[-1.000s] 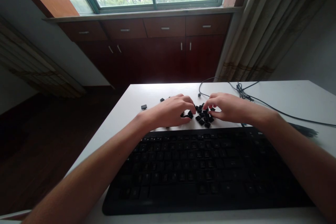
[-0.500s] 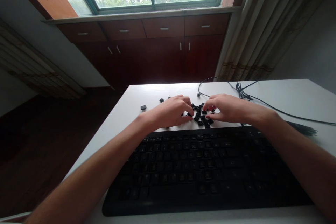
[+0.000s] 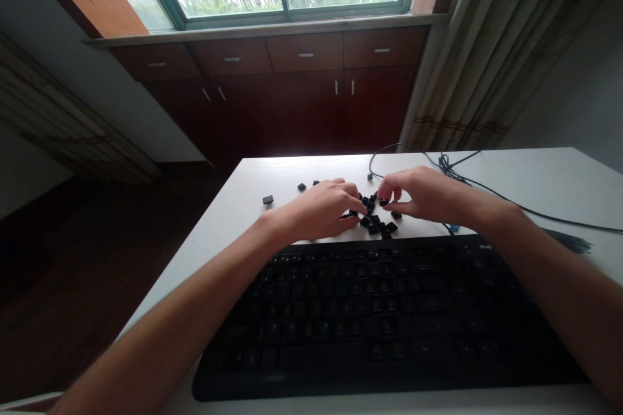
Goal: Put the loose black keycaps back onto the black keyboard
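A black keyboard [image 3: 389, 311] lies on the white table [image 3: 535, 181] in front of me. Behind it sits a small heap of loose black keycaps [image 3: 379, 225]. My left hand [image 3: 321, 211] rests curled on the left side of the heap, fingertips touching keycaps. My right hand [image 3: 418, 194] hovers just right of the heap, raised a little, thumb and fingers pinched on a keycap [image 3: 383, 202]. Two stray keycaps [image 3: 267, 199] lie further left.
A black cable [image 3: 467, 181] loops across the table behind my right hand and runs off to the right. A small blue object [image 3: 453, 228] shows by my right wrist. Dark wooden cabinets [image 3: 302, 91] and a curtain [image 3: 487, 52] stand beyond the table.
My right hand has lifted slightly off the table with its fingers pinched together. My left hand has crept a little right into the heap. The keycaps have shifted slightly.
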The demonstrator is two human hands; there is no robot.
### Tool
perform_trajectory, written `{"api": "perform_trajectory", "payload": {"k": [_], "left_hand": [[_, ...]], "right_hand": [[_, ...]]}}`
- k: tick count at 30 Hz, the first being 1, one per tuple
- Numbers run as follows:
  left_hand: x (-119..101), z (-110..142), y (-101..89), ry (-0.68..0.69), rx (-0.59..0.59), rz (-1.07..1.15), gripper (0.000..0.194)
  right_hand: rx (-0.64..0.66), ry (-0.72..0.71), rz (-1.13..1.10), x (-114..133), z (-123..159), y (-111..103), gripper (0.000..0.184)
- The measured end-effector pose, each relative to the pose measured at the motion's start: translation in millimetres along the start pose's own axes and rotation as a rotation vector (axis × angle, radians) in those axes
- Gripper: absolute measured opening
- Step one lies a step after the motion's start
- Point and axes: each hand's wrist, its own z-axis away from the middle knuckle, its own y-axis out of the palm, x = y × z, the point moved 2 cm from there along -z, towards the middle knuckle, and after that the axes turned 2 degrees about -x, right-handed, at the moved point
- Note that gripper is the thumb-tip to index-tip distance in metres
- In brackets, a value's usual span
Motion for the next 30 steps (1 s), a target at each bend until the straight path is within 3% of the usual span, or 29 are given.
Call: {"api": "perform_trajectory", "payload": {"k": [6,11,19,30], "left_hand": [[-1.3,-2.3,-4.0,-0.075,-0.070,0.031,0.028],[-2.2,-2.9,-4.9,-0.157,-0.150,0.156,0.031],[-7.3,-5.3,-10.6,-0.105,-0.215,0.259,0.018],[-5.2,-3.7,-11.8,-0.098,-0.230,0.245,0.016]], "right_hand": [[-0.045,-0.137,-0.006,5.7,-0.2,-0.2,0.025],[-0.109,-0.165,-0.032,14.1,1.6,-3.4,0.031],[-0.181,-0.226,-0.067,25.3,1.6,-4.7,0.029],[-0.127,-0.162,-0.082,24.1,2.9,-9.8,0.021]]}}
